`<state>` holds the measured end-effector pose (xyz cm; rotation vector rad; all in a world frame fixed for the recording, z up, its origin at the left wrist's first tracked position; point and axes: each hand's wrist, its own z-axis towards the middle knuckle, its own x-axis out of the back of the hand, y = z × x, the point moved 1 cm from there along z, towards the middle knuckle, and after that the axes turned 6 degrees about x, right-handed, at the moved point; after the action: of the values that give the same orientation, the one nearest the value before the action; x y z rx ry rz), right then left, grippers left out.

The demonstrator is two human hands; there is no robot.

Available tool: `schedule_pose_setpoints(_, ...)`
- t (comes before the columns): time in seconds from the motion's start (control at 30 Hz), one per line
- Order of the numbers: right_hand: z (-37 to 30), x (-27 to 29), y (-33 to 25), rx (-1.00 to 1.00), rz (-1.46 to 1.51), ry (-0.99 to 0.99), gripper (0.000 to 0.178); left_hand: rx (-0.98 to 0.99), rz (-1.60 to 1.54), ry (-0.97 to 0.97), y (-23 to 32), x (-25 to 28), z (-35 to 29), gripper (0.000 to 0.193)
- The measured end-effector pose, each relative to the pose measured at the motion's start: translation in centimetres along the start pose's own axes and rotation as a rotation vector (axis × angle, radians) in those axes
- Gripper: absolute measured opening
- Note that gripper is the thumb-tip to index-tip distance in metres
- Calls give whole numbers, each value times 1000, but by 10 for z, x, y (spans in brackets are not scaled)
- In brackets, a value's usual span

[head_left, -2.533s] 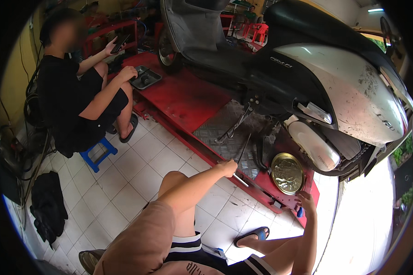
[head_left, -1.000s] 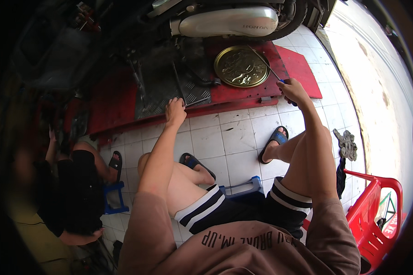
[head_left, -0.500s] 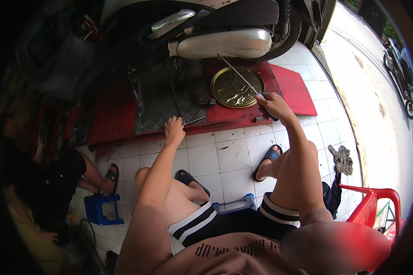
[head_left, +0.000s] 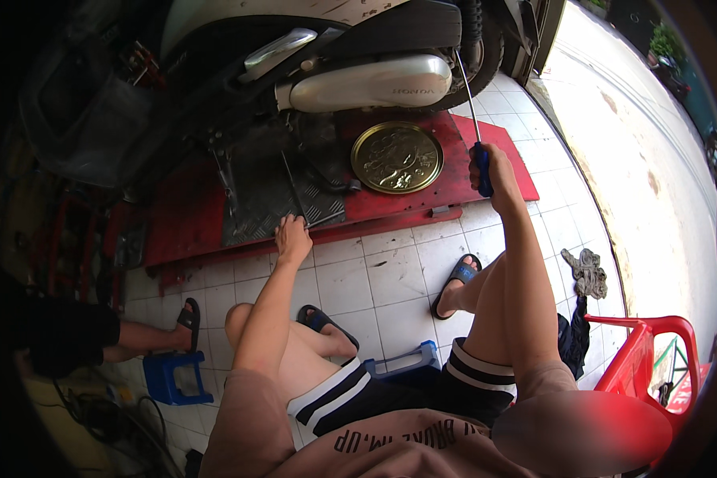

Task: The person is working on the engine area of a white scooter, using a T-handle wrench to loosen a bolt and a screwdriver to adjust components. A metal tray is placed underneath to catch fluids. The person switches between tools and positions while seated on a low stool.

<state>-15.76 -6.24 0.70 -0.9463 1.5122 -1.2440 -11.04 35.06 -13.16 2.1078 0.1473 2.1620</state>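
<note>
While right hand (head_left: pixel 499 177) grips screwdriver (head_left: pixel 483 164), left hand (head_left: pixel 294 238) at platform (head_left: pixel 185 207).

We are in a motorcycle repair workshop, open along one side to a bright, sunlit street (head_left: pixel 637 167). A silver and black scooter (head_left: pixel 358 82) stands on a low, red-painted metal platform (head_left: pixel 183 195) with a dark, diamond-patterned metal plate (head_left: pixel 323 205) set into its deck. In the person's right hand (head_left: pixel 499 172) we see a long, blue-handled steel screwdriver (head_left: pixel 483 163). White, square floor tiles (head_left: pixel 346 279) carry dark smudges, and a low, blue plastic stool (head_left: pixel 175 378) stands on them.
</note>
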Motion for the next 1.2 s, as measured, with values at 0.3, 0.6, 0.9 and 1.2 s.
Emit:
schedule_pose_setpoints(0.3, 24, 6, -2, 74, -30, 64, 28, 17, 22, 18, 2, -3, -1, 24)
schedule_pose_setpoints(0.6, 27, 8, -3, 63, -33, 81, 29, 35, 33, -3, 3, -4, 1, 25)
schedule_pose_setpoints(0.9, 25, 4, -7, 74, -43, 83, 29, 35, 42, 73, -1, -10, 3, 24)
schedule_pose_setpoints(1.2, 27, 7, -7, 68, -46, 102, 29, 64, 15, -9, 5, -1, 0, 23)
